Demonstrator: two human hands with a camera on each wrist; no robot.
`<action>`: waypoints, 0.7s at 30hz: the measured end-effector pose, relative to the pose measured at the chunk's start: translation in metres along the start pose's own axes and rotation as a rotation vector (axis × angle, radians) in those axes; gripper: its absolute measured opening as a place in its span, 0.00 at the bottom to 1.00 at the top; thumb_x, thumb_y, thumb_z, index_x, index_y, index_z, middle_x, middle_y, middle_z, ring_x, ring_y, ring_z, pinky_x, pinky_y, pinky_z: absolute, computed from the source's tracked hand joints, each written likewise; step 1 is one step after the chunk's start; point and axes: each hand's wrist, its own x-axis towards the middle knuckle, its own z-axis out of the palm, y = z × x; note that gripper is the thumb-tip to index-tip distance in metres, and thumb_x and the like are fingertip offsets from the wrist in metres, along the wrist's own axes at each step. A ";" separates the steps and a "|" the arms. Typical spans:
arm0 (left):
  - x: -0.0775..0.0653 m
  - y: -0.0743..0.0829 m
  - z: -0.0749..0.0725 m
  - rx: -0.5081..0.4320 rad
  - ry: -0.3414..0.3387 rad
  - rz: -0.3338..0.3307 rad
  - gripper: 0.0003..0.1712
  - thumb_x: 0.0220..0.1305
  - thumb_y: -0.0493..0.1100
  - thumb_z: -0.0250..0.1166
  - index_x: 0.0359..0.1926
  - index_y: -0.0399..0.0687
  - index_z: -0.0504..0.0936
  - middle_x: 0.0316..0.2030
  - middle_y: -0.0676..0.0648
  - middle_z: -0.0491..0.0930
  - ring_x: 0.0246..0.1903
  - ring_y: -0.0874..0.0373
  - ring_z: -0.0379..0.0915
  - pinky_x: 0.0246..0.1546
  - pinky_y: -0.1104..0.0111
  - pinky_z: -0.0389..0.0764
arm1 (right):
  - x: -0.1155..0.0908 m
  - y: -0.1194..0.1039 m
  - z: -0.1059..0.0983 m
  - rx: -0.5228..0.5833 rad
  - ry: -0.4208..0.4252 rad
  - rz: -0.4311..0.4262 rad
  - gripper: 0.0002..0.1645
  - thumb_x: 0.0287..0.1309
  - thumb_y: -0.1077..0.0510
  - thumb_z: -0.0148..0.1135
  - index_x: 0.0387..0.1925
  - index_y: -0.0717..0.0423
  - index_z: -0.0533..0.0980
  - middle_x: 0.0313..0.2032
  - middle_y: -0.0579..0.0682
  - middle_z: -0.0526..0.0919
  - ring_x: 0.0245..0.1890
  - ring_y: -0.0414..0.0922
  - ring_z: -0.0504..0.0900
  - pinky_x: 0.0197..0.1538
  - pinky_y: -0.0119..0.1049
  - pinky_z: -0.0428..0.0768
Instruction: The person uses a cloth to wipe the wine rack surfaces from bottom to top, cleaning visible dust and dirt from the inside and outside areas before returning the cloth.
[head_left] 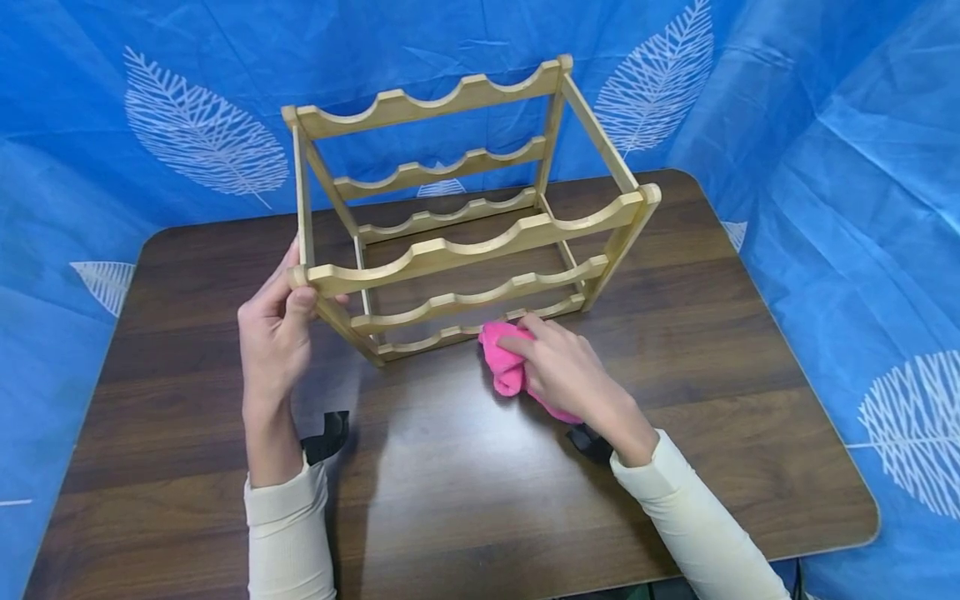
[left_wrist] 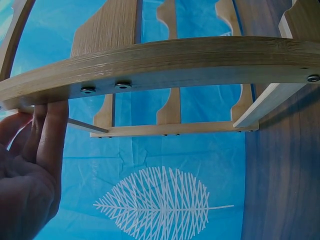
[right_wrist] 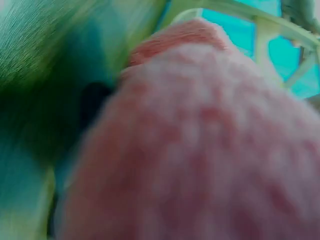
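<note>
A light wooden wine rack (head_left: pixel 450 250) with scalloped rails stands on the table in the head view. My left hand (head_left: pixel 276 333) grips its near left corner post, thumb in front and fingers behind. In the left wrist view, the fingers of that hand (left_wrist: pixel 30 160) touch the underside of a wooden bar (left_wrist: pixel 195 60) with dark screws. A bunched pink cloth (head_left: pixel 504 358) is held in my right hand (head_left: pixel 562 367), against the lowest front rail (head_left: pixel 442 337) of the rack. Blurred pink cloth (right_wrist: pixel 200 140) fills most of the right wrist view and hides the fingers there.
The rack and hands are over a dark brown wooden table (head_left: pixel 750 450) with rounded corners. Blue sheeting (head_left: pixel 840 208) with white leaf prints hangs behind and beside it. Black straps (head_left: pixel 326 437) show at both wrists, by the white sleeves (head_left: pixel 697 517).
</note>
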 end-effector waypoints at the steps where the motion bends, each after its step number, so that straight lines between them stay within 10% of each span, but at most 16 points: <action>1: 0.000 0.000 0.000 -0.011 -0.001 -0.002 0.28 0.66 0.55 0.62 0.42 0.29 0.84 0.66 0.39 0.68 0.32 0.60 0.85 0.36 0.74 0.82 | -0.003 -0.001 -0.002 0.027 0.050 -0.025 0.25 0.52 0.71 0.57 0.49 0.49 0.84 0.50 0.55 0.79 0.43 0.54 0.80 0.32 0.48 0.81; 7: 0.000 0.001 0.000 0.003 -0.002 0.001 0.30 0.66 0.55 0.62 0.43 0.26 0.83 0.66 0.39 0.69 0.34 0.60 0.85 0.38 0.74 0.81 | -0.011 -0.008 -0.004 0.127 0.520 -0.157 0.22 0.49 0.68 0.58 0.48 0.55 0.83 0.47 0.65 0.78 0.46 0.60 0.79 0.39 0.57 0.83; 13: -0.002 0.001 -0.001 -0.002 0.005 -0.018 0.28 0.67 0.53 0.62 0.45 0.26 0.83 0.67 0.40 0.69 0.32 0.60 0.85 0.37 0.73 0.81 | -0.002 0.000 0.004 0.139 0.902 0.061 0.22 0.55 0.71 0.56 0.51 0.61 0.81 0.48 0.72 0.73 0.48 0.64 0.75 0.49 0.56 0.77; 21: 0.000 0.002 0.000 0.023 -0.004 -0.001 0.28 0.66 0.54 0.62 0.44 0.28 0.84 0.66 0.39 0.69 0.33 0.60 0.85 0.37 0.74 0.81 | 0.000 0.021 0.018 0.009 0.722 0.173 0.30 0.61 0.67 0.60 0.65 0.64 0.68 0.61 0.71 0.65 0.60 0.66 0.67 0.53 0.61 0.76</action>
